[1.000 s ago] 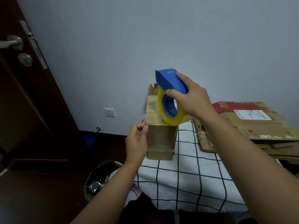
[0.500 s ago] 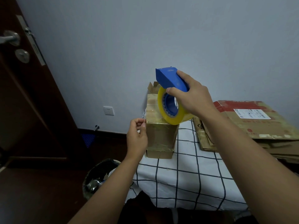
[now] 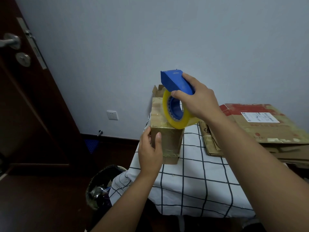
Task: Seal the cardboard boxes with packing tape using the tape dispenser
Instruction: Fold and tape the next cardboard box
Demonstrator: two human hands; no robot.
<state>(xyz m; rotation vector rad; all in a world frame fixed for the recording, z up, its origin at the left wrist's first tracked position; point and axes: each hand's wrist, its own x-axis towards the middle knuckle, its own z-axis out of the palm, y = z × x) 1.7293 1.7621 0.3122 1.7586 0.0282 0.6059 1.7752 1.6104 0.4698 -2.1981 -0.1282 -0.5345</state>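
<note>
Working from the left, we had the left hand [image 3: 151, 154] wrapped round the near left corner of the small brown cardboard box [image 3: 168, 141], thumb pressed flat on its front face and fingers curled round onto the side we could not see. That box stood upright at the far left corner of the table under its white cloth with a black grid [image 3: 192, 181], already glossy with tape on top and front. Above its top, our right hand [image 3: 199, 101] gripped the blue plastic tape dispenser [image 3: 175, 81] by its handle, fingers curled over it, with the yellowish roll of clear packing tape [image 3: 177, 122] hanging beneath and its lower edge touching, or just above, the box top; we could not tell which.

We judged the step in hand to be laying a strip over the top and down the front. To do it well, we needed the left hand to brace the light box so it would not slide off the corner, and the roll kept low and square to the seam. Further right, a stack of flattened brown cardboard sheets with a red band and white label [image 3: 260, 124] lay well apart from the box.
</note>
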